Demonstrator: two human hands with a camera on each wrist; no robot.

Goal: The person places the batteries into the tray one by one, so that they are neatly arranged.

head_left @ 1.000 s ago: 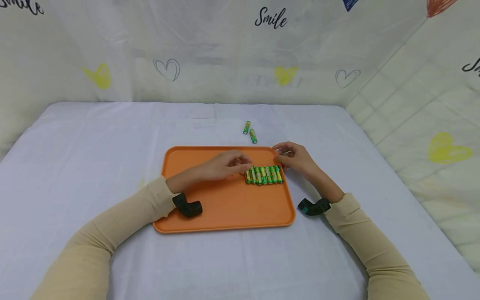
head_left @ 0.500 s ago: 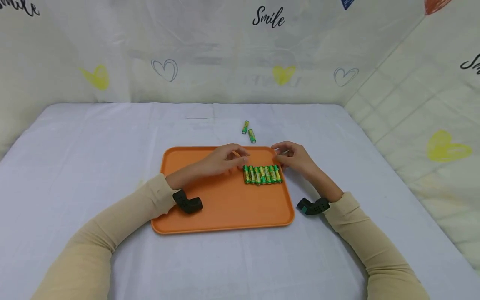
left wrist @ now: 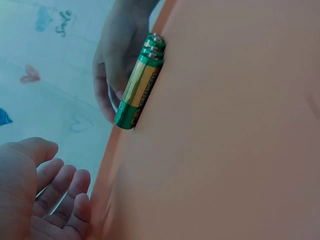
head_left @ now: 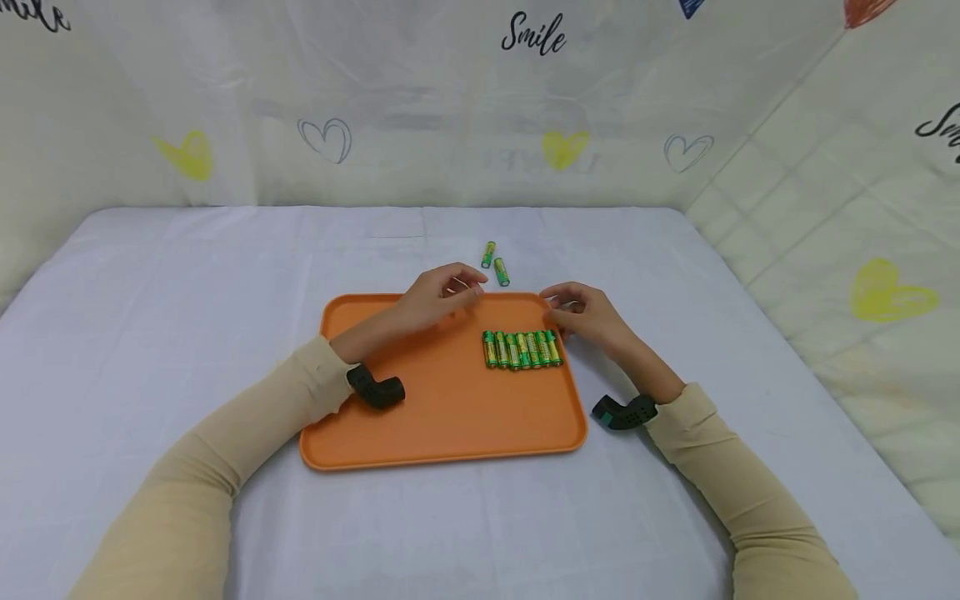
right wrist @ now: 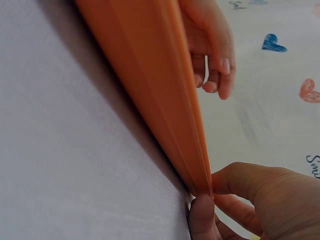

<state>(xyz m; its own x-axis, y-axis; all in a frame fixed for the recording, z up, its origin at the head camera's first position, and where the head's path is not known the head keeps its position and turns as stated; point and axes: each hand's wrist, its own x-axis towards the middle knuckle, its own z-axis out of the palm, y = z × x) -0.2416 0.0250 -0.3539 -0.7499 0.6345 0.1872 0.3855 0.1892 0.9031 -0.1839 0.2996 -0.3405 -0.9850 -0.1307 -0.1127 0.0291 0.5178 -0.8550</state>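
My left hand hovers over the far rim of the orange tray, fingers loosely bent and nothing between them. Just past its fingertips, two loose green-and-yellow batteries lie on the table behind the tray. With my right hand I hold the tray's far right corner. The right wrist view shows the thumb and a finger pinching the tray's rim there. A row of several batteries lies side by side inside the tray near that corner. From the left wrist, the row is seen end-on, lying flat.
A white cloth covers the table. Behind it hangs a pale sheet printed with hearts and lettering. A black device sits on the left wrist above the tray, another black device on the right wrist.
My left hand has left the row's left end and moved away toward the tray's far edge, near the two loose batteries. My right hand stays at the corner.
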